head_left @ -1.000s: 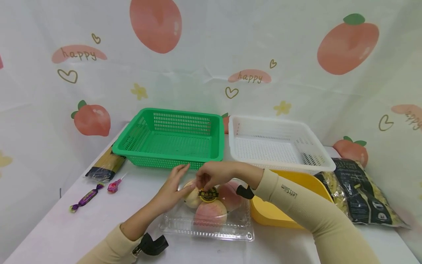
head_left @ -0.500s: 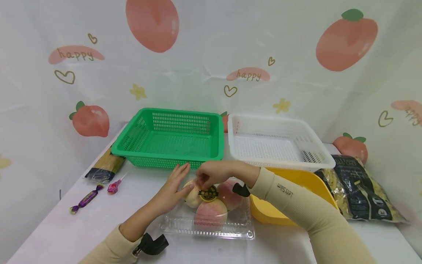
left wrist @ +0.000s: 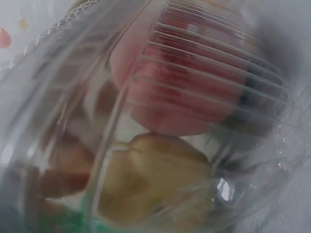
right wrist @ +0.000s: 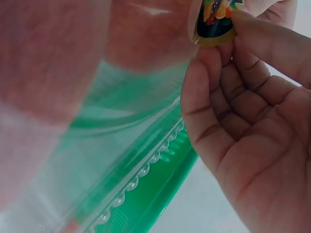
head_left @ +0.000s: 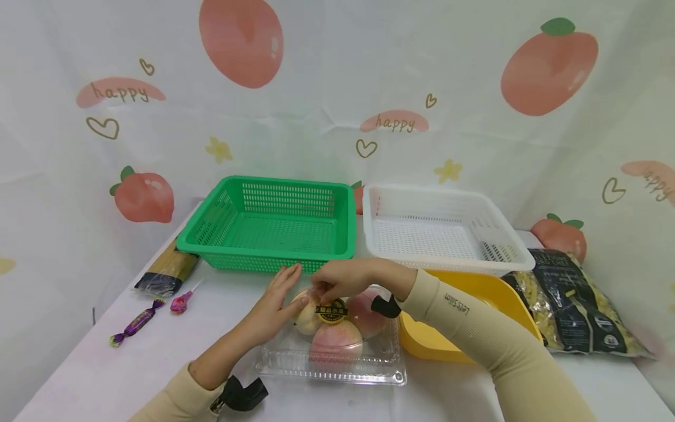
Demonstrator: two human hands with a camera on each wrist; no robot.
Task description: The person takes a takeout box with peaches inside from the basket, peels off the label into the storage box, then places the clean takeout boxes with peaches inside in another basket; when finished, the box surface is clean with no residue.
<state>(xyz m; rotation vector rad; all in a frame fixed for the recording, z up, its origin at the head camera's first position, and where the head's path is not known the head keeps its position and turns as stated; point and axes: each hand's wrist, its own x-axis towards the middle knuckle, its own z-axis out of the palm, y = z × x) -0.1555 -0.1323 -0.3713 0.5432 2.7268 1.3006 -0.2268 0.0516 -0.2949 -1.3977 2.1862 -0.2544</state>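
A clear plastic clamshell box (head_left: 287,366) holds several pink and cream peaches (head_left: 337,343) on the white table. A round black and gold sticker (head_left: 332,312) sits on its lid. My right hand (head_left: 343,278) is over the lid from the right. In the right wrist view, its thumb and curled fingers pinch the edge of the sticker (right wrist: 215,22). Fingers spread, my left hand (head_left: 271,308) rests against the box's left side. The left wrist view looks through the ribbed plastic at a pink peach (left wrist: 180,77) and a yellowish peach (left wrist: 155,177).
Behind the box stand a green basket (head_left: 274,258) and a white basket (head_left: 448,265). A yellow bin (head_left: 432,346) sits under my right forearm, beside a pasta bag (head_left: 582,310). To the left lie a spaghetti pack (head_left: 166,272), a lollipop (head_left: 181,303) and a purple-wrapped candy (head_left: 138,322).
My right hand's fingers have shifted slightly at the sticker's upper left edge. The left hand stays against the box, and the head view has moved a little.
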